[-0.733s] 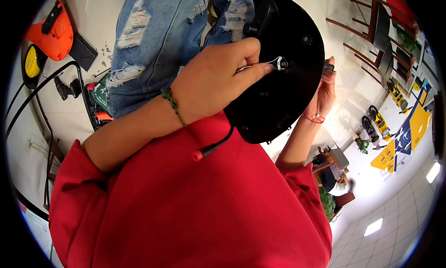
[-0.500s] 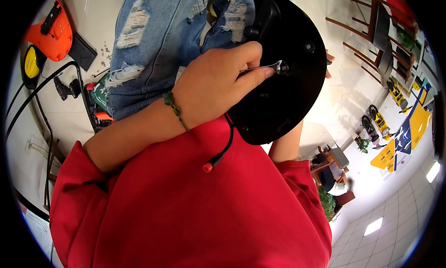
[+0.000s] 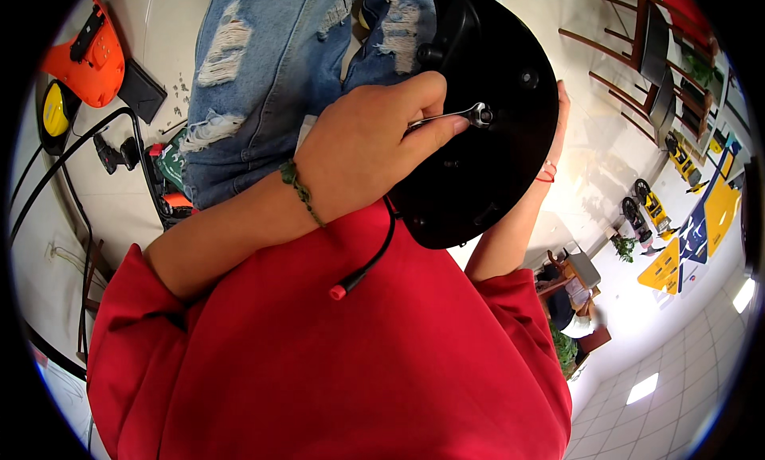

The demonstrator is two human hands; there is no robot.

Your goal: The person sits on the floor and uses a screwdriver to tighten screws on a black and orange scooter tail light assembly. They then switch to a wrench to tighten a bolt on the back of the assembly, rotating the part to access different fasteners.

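One black shell (image 3: 478, 177) tilts beside the jeans (image 3: 279, 86) in the head view: the left hand (image 3: 374, 141) pinches a silver wrench (image 3: 473, 112), its head at a bolt (image 3: 487, 116); the right hand (image 3: 561, 132) meets the shell's right edge, grip hidden.

An orange shell (image 3: 100, 79) lies beside a flat black box (image 3: 143, 91).

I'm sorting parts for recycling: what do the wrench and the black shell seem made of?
Wrench: probably steel, polished, judging by its bright silvery glints. Black shell: likely moulded plastic, smooth and low-sheen with a curved outline, though painted metal remains possible.
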